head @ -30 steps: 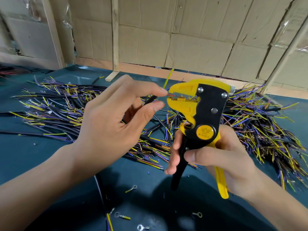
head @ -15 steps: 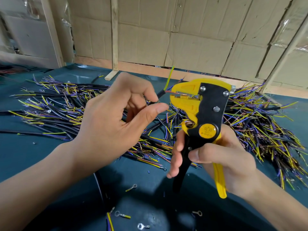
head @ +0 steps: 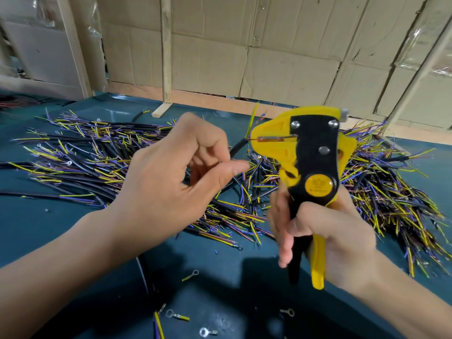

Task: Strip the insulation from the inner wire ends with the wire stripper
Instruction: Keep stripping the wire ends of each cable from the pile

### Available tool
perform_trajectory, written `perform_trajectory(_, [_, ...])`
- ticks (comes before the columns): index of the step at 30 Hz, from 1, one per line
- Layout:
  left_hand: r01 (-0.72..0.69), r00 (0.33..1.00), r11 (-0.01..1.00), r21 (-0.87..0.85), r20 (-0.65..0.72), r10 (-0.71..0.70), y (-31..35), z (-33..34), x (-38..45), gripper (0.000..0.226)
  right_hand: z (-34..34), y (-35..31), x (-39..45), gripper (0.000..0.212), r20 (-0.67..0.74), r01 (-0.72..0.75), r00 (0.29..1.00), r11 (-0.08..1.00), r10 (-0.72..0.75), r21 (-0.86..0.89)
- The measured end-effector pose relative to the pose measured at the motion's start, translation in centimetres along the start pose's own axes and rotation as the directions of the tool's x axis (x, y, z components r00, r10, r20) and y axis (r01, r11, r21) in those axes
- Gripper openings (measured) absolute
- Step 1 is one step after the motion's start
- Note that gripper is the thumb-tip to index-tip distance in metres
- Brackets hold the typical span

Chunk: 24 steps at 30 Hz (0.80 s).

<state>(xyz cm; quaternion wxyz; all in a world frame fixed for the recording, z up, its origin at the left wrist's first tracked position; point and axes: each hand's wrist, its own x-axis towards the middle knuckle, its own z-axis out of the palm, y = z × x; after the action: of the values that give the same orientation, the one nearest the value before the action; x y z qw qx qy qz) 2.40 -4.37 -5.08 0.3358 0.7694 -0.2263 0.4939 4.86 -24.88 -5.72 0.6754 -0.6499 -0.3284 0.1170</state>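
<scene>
- The right hand (head: 325, 231) was wrapped tight around the handles of the yellow-and-black wire stripper (head: 310, 165), held upright above the blue table (head: 61, 231), and the handles looked squeezed close together.
- The left hand (head: 171, 182) had its fingers curled around a black cable (head: 236, 150), with the thumb stretched out below; exactly which fingers pinched the sheath was hidden behind the knuckles.
- A thin reddish inner wire (head: 254, 138) ran from the cable's end straight into the stripper's mouth, and bare copper seemed to show inside the head, so this strip looked to be mid-pull, though that spot was small and hard to read.
- A yellow-green inner wire (head: 253, 119) stuck up free from the same cable end; whether its tip was already bared could not be told.
- Behind both hands lay a big pile of cut cables (head: 97, 152) with yellow and purple inner wires fanned out, some tips glinting copper, so plenty looked done and, in all likelihood, plenty remained.
- Loose ring terminals (head: 176, 315) sat scattered near the table's front edge.
</scene>
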Motion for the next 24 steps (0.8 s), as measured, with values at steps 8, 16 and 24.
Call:
perform_trajectory(8, [0.096, 0.993, 0.994, 0.049, -0.080, -0.092, -1.2, 0.4, 0.1, 0.034, -0.4, 1.4, 0.5, 0.016, -0.128, 0.294, 0.953, 0.938, -0.273, 0.186])
perform_trajectory(16, [-0.221, 0.959, 0.963, 0.153, 0.216, 0.185, -2.1, 1.8, -0.5, 0.016, -2.4, 0.1, 2.0, 0.019, -0.349, 0.124, 0.931, 0.992, -0.109, 0.021])
perform_trajectory(24, [-0.274, 0.944, 0.953, 0.130, 0.225, 0.241, -1.9, 2.7, -0.2, 0.011, -2.6, -1.1, 1.7, 0.012, -0.201, -0.021, 0.979, 0.997, 0.034, 0.069])
